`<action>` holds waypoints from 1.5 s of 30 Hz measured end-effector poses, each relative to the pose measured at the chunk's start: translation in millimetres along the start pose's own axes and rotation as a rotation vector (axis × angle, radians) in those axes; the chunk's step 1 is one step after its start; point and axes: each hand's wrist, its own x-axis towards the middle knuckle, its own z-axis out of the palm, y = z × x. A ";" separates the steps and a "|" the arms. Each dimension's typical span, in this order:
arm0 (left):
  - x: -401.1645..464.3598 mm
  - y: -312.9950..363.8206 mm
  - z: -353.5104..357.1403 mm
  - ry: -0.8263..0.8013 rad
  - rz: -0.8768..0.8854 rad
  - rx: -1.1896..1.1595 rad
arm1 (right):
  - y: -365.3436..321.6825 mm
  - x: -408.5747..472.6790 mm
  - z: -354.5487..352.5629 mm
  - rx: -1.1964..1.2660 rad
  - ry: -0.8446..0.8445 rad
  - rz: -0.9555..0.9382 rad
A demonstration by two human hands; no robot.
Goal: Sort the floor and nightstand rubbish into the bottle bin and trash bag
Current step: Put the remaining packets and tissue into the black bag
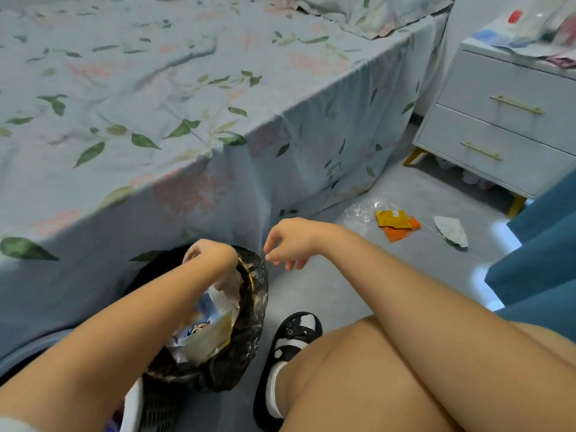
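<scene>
The bed [187, 104] fills the upper left; the nightstand [505, 120] stands right, litter on top. The black trash bag [252, 313] sits at the bed's foot, wrappers inside — the left hand [208, 252] over its mouth, fingers' grip unclear. The right hand [288, 241] hangs beside, fingers loose, holding nothing. Orange wrappers [397, 224] lie on the floor.

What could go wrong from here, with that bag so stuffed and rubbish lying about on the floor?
1. The trash bag looks nearly full of wrappers; whatever the left hand pushes in may spill back out.
2. The clear plastic by the orange and yellow packets is see-through and easy to overlook.
3. The right hand must reach past the knee for the white wrapper, which might unbalance the crouch.
</scene>
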 end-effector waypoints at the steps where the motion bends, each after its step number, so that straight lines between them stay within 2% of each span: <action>1: -6.7 -6.0 -11.8 0.071 0.058 -0.019 | 3.2 0.9 0.2 -0.036 0.020 0.017; 5: -34.0 -14.7 -59.8 0.465 0.285 -0.182 | 41.1 1.6 -9.5 -0.506 0.087 0.165; 9: -40.4 16.9 -102.5 0.672 0.364 -0.206 | 107.4 -12.1 -39.2 -0.724 0.118 0.287; 12: -29.3 62.5 -132.3 0.659 0.454 -0.187 | 169.9 -14.0 -65.1 -0.714 0.081 0.410; 15: -4.1 120.8 -159.2 0.622 0.548 -0.197 | 236.0 -1.5 -96.4 -0.576 0.088 0.537; 20: 43.2 207.7 -189.4 0.569 0.655 -0.236 | 332.7 33.0 -132.0 -0.376 0.074 0.546; 22: 64.3 235.3 -195.7 0.564 0.698 -0.233 | 371.2 48.2 -137.9 -0.365 0.021 0.596; 24: 86.8 256.3 -197.2 0.565 0.707 -0.232 | 404.2 63.6 -138.0 -0.372 -0.002 0.647; 29: 140.8 291.6 -182.5 0.517 0.663 -0.274 | 465.7 104.2 -120.6 -0.284 -0.054 0.622; 32: 162.3 306.2 -177.7 0.627 0.642 -0.333 | 487.2 132.2 -115.2 -0.253 -0.068 0.592; 35: 174.7 317.3 -182.2 0.727 0.604 -0.520 | 502.3 168.1 -113.3 -0.262 0.065 0.518; 37: 177.1 324.3 -189.3 0.642 0.519 -0.727 | 505.3 192.0 -113.4 -0.249 0.252 0.476; 39: 179.6 331.3 -197.3 0.483 0.434 -0.896 | 501.7 215.2 -113.2 -0.232 0.437 0.416; 41: 183.3 338.3 -202.0 0.386 0.391 -0.959 | 493.6 236.4 -114.6 -0.223 0.558 0.359; 45: 186.8 348.3 -199.9 0.384 0.365 -0.901 | 476.9 273.5 -120.8 -0.219 0.622 0.368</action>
